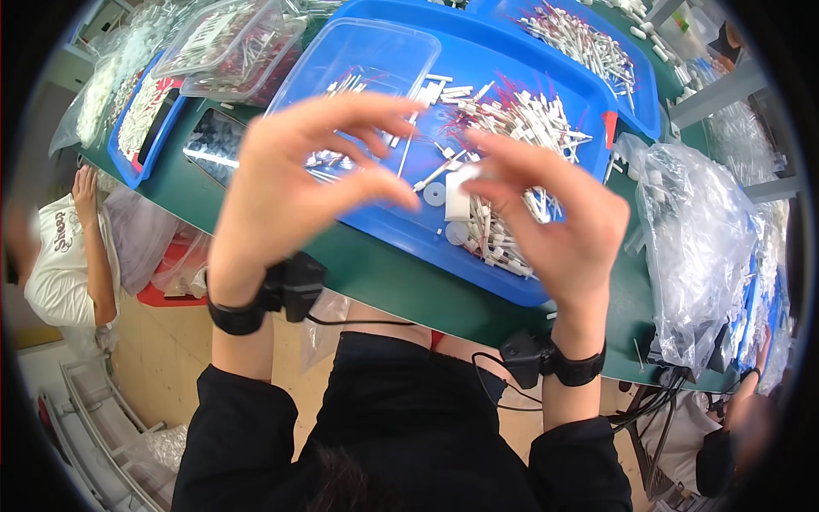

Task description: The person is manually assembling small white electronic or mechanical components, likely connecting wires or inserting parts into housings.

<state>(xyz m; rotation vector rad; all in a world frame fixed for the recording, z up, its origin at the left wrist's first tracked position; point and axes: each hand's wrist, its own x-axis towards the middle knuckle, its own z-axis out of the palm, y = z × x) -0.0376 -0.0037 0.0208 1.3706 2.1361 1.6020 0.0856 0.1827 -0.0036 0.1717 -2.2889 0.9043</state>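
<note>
Above a blue tray [401, 247] my left hand [311, 158] is raised, thumb and fingers spread wide apart. A thin white stick [406, 154] shows in the gap between them, apparently behind the hand. Facing it, my right hand [559, 209] has its fingers bent and smeared by motion. By its fingertips is a white squarish piece [458, 200]; whether they grip it cannot be made out. Beneath the hands lies a heap of small white parts with red wires [546, 128]. Two pale round discs [434, 194] are near the squarish piece. Black bands circle both wrists.
A clear plastic box lid or tray [418, 43] rests in the blue tray. Stacked clear boxes [235, 51] and a dark phone-like slab [213, 147] are to the left. A plastic bag [695, 247] bulges at right. Co-workers sit at both sides, one in a white shirt [64, 264].
</note>
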